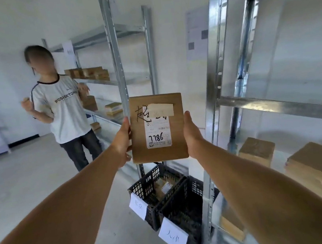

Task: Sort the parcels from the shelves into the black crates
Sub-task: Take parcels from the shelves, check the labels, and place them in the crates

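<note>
Parcel (157, 127), a flat brown cardboard one, is being held up at arm's length between both hands, its labelled face turned toward the camera and hanging in the air above the two black crates on the floor. The left hand (122, 141) is pressing against its left edge and the right hand (190, 134) is cupping the right edge, with the fingers tucked behind where they cannot be seen, so the hold looks like a light squeeze from the sides and not a full wrap. That is the first thing I would be worrying about: if either hand is easing off, the parcel is likely slipping straight down, and it could be landing in whichever crate happens to be under it. The far crate (155, 187) is already carrying some parcels and the near crate (183, 211) looks dark inside; each is wearing a white paper tag (138, 206) with handwriting, and the shipping label (158, 133) on the parcel is partly covered by a strip of tape (160, 109), so a misreading is possible and would be sending it to the wrong crate. The steel shelf upright (208, 204) is standing just beside the near crate, and a hurried lowering could be knocking the parcel against it. Another person (64, 107) is standing well apart to the left, beside a second shelving unit (113, 54).
</note>
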